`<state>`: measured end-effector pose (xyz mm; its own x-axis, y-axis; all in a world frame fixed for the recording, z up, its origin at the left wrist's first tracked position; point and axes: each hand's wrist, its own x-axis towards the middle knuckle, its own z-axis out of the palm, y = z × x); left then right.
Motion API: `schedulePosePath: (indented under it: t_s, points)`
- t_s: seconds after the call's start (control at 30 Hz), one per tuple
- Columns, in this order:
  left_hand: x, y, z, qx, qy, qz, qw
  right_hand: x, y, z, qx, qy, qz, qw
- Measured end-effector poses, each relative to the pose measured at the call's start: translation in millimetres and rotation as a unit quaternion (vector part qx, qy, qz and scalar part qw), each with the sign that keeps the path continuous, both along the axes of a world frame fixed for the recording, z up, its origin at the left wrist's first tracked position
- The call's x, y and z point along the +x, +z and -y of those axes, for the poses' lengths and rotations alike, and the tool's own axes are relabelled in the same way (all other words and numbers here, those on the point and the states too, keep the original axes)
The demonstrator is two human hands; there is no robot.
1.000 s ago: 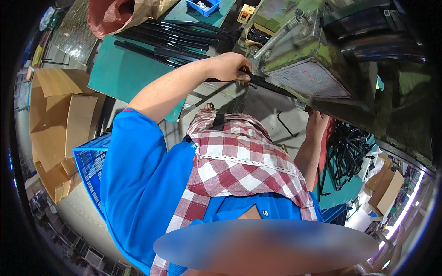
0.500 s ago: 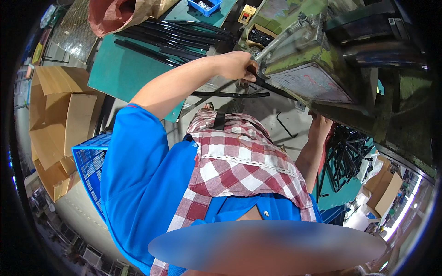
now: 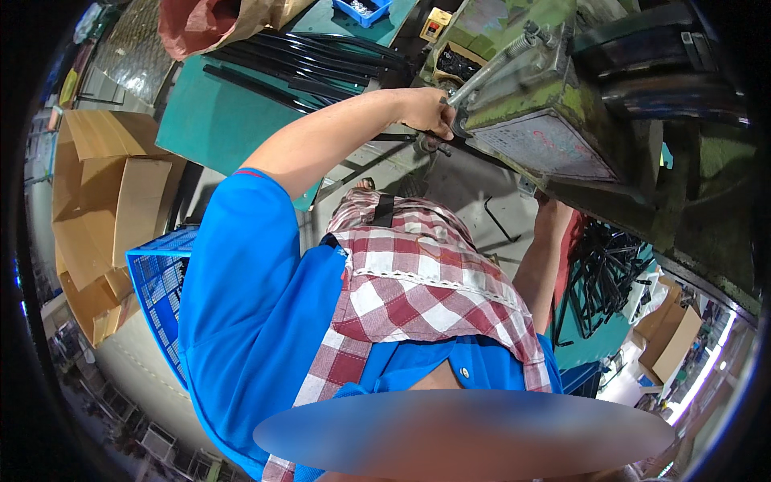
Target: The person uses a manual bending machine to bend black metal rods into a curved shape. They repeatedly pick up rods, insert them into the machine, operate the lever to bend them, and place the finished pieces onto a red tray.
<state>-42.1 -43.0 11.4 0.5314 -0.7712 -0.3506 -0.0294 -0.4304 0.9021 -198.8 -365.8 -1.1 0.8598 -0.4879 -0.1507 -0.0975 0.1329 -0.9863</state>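
Observation:
At the near edge of the green machine [image 3: 554, 136], my left hand [image 3: 430, 111] is closed, its fingers curled down beside a metal rod [image 3: 502, 68]. What it grips is hidden by the fingers. A thin black bar [image 3: 393, 137] passes just below this hand. Farther right, my right hand [image 3: 552, 215] reaches up to the machine's lower edge, which covers its fingers. Beside that forearm, many bent black rods [image 3: 598, 277] lie heaped on a green surface.
Long black strips [image 3: 313, 64] lie on a green table [image 3: 201, 120] at the left, near a brown paper sack [image 3: 257, 24]. An open cardboard box [image 3: 100, 193] and a blue crate [image 3: 152, 281] stand at my left. A bent black rod [image 3: 499, 221] lies on the floor.
My left hand has shifted slightly right, closer against the machine. The black bar has moved up, nearer to that hand. My right hand's fingers have gone farther behind the machine edge.

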Motion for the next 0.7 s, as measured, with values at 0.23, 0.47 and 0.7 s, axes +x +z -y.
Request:
schedulePosePath:
  t_s: [0.23, 0.47, 0.7]
  points:
    - [3, -1, -4, 0.032, -0.033, 0.051, 0.998, 3, 6, -7, -0.025, 0.001, 0.022, 0.999]
    - [15, -53, -8, -0.063, -0.015, -0.065, 0.996, 7, 12, -15, -0.004, -0.017, 0.015, 1.0]
    - [12, -12, -4, 0.028, -0.052, -0.002, 0.998, 11, -4, -14, 0.026, -0.02, -0.02, 0.999]
